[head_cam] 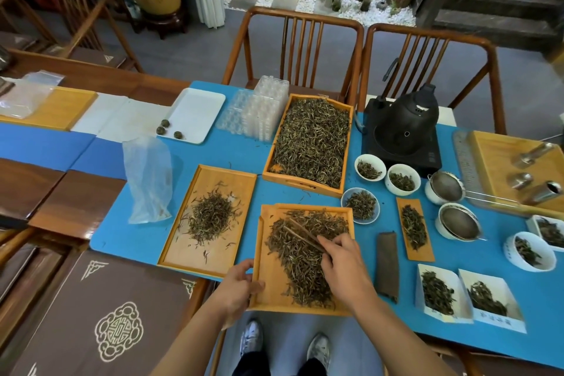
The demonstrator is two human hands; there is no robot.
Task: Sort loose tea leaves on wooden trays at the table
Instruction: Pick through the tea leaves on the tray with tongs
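Blue mat (396,323) | right hand (341,265) pinching wooden tweezers (300,233) | wiry leaves (302,265)

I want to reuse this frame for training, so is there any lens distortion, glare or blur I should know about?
Head view: wide-angle bending curves the table edge and chair backs; light is soft and even, no hard shadows; mild sheen on the dark wood tabletop; tea on the near wooden tray stays sharp.

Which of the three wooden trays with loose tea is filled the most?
The far tray, behind the other two: leaves cover its whole floor, while the left tray and near tray show bare wood.
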